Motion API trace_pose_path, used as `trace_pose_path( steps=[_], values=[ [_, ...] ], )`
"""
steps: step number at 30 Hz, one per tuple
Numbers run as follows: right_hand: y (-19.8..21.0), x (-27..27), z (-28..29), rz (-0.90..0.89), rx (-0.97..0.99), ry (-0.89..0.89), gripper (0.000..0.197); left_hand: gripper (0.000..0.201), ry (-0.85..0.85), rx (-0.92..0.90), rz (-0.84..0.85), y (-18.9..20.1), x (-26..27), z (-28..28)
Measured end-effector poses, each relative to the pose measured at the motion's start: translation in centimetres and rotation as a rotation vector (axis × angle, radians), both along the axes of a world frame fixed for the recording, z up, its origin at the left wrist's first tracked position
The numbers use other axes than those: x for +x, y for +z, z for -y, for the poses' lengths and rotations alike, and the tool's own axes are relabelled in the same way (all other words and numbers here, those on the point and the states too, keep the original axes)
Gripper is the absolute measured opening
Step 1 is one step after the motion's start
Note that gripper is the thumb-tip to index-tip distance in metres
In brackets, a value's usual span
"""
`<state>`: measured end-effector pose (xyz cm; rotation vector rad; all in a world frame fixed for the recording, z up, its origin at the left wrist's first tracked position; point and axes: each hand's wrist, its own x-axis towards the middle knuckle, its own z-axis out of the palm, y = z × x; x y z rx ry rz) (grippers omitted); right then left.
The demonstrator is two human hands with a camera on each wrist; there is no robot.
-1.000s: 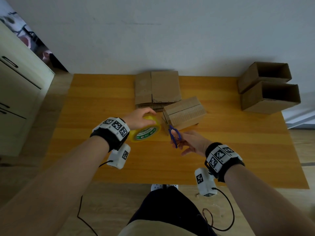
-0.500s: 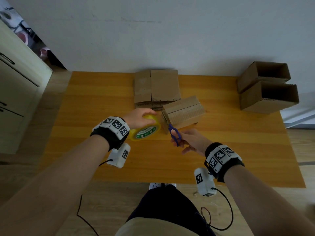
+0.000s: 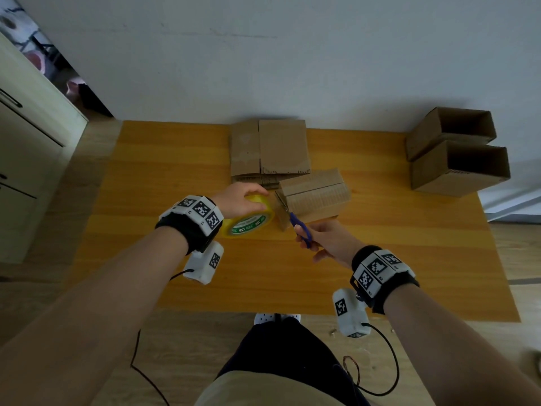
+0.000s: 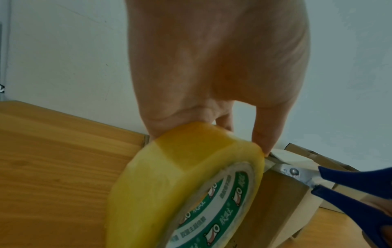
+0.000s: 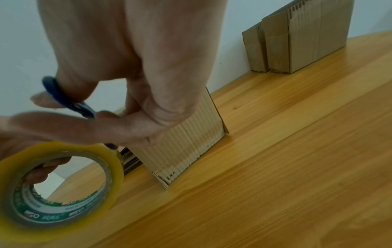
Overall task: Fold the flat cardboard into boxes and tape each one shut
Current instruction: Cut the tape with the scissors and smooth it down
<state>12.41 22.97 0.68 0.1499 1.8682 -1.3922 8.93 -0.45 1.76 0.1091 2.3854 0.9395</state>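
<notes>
Behind tape roll [image 4: 186, 181] | scissors [image 4: 331, 182] blade tips hidden | left hand [image 4: 220, 67] fingertips unseen

right hand [image 5: 127, 70] gripping blue scissors [image 5: 70, 100] beside yellow tape roll [image 5: 63, 184] — folded box [image 5: 186, 142] just behind, on wooden table [image 5: 297, 167].

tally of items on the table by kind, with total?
Folded boxes: 3, the box being taped and two open boxes at far right
Flat cardboard stack: 1 (sheet count hidden)
Tape roll: 1, in the left hand
Scissors: 1, in the right hand
Total: 6
</notes>
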Motion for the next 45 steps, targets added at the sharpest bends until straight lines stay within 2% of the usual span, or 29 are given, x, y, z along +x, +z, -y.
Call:
trace_pose_path(
  steps=[10,16,18,24,30,40,43,45],
  values=[
    [-0.1,-0.2,-0.1,-0.038,0.02,0.005,0.024,0.042,-0.035,-0.134,-0.108,-0.1,-0.8,-0.3],
    [0.4,-0.1,0.6,0.114,-0.083,-0.084,0.045,0.038,0.01,-0.093,-0.098,-0.1,-1.2,-0.8],
    [0.5,-0.1,0.8,0.122,-0.082,-0.093,0.047,0.038,0.021,-0.084,-0.096,-0.2,-1.2,-0.8],
    [0.4,0.0,0.7,0.103,-0.087,-0.132,0.04,0.039,0.022,-0.096,-0.112,-0.4,-1.0,-0.8],
    [0.7,-0.4,-0.6,0.086,-0.101,-0.196,0.034,0.043,0.031,-0.187,-0.081,-0.9,-0.3,0.2],
    [0.1,-0.4,-0.8,0.046,0.022,-0.055,0.041,0.031,0.068,-0.032,-0.018,-1.3,0.7,0.6],
    [0.0,-0.4,-0.9,0.026,0.063,-0.019,0.038,0.018,0.11,-0.014,-0.05,-1.6,1.3,0.0],
    [0.1,-0.4,-0.9,0.017,0.082,-0.004,0.038,0.015,0.136,0.013,-0.086,-2.0,1.7,-0.2]
  ],
)
